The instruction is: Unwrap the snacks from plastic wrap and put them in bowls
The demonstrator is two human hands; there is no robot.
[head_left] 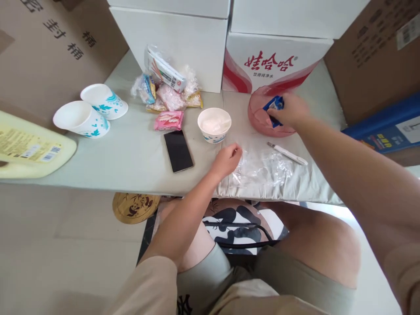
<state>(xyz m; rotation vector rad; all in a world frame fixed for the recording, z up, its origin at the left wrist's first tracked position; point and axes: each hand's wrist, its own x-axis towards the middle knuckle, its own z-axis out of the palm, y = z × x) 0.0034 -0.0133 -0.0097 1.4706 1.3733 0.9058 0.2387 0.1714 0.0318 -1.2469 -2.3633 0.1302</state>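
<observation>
My right hand is at the translucent pink bowl, fingers closed on a blue packet inside it. My left hand rests on the cloth-covered table with its fingers curled in; whether anything is inside them is hidden. Crumpled clear plastic wrapping lies just right of that hand. Behind it stands a white paper cup with something pale, perhaps plastic, inside. Between the bowl and the wrapping lies a white-handled tool with a metal tip, perhaps a peeler or small knife.
Left of the paper cup are a dark phone, a pink snack packet and a pile of wrapped snacks. Two paper cups lean together beside a yellow jug. White cartons line the back; a blue box is at right.
</observation>
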